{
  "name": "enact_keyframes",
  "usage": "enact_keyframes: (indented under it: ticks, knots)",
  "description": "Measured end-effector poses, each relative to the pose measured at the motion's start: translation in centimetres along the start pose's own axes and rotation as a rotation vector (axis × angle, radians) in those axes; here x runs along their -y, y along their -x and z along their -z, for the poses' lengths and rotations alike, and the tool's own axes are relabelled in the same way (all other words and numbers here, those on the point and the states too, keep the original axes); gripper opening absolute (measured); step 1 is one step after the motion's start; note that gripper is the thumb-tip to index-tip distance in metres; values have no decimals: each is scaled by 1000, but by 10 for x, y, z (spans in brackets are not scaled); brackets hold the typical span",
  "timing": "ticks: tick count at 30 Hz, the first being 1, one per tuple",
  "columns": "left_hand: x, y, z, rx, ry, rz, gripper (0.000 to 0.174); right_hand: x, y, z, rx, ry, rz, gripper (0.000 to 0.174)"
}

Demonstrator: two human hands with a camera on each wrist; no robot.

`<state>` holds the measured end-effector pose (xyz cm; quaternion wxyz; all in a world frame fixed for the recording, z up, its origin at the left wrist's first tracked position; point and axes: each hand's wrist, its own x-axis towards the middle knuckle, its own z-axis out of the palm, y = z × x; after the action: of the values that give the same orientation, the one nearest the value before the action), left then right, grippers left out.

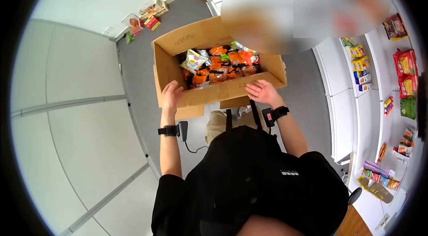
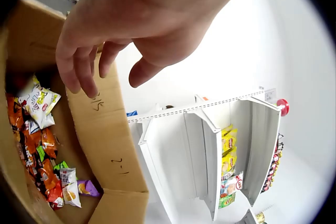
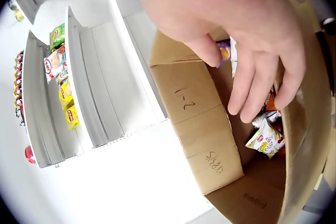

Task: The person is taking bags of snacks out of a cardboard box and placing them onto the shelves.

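one cardboard box (image 1: 223, 92): holds snack packets (image 1: 220, 68)
left hand (image 1: 170, 94): fingers loosely bent, empty, at near wall
right hand (image 1: 263, 92): fingers straight, empty, over near rim

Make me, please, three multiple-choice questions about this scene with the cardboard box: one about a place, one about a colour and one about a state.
1. Where are the left hand and the right hand?
A. on a shelf
B. at the near rim of the cardboard box
C. flat on the floor

2. Which colour do most snack packets in the box have?
A. blue
B. black
C. orange

3. How is the box at its top?
A. open
B. taped shut
C. covered by a lid

Answers:
1 B, as the head view shows both hands at the edge nearest the person.
2 C, as orange wrappers fill most of the inside, with a few white and green ones among them.
3 A, as the packets lie in plain view from above.
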<state>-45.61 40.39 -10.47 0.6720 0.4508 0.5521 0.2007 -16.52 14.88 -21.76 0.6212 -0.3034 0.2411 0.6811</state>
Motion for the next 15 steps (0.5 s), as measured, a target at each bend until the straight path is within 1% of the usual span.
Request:
enact_keyframes:
  ticks: [3, 4, 5, 7, 8, 11, 12, 15]
  knots:
    - [0, -53, -8, 33, 67, 156, 45, -1, -4, -3, -29, 7, 16, 41]
    - [2, -75, -7, 70, 60, 184, 51, -3, -6, -3, -49, 0, 34, 40]
    - [7, -102, -5, 56, 48, 239, 53, -4, -7, -2, -73, -10, 56, 39]
    - [21, -161, -7, 36, 25, 346, 55, -5, -5, -3, -94, -68, 97, 45]
    - [24, -182, -13, -27, -19, 390, 52, -4, -4, -4, -107, -92, 119, 48]
    - [38, -224, -19, 26, -91, 427, 60, -9, -5, -4, -174, -135, 211, 52]
    - [54, -246, -21, 20, -124, 464, 54, -11, -7, -2, -207, -145, 243, 53]
    - [67, -287, -26, 46, -224, 449, 41, -18, -16, -1, -330, -11, 362, 50]
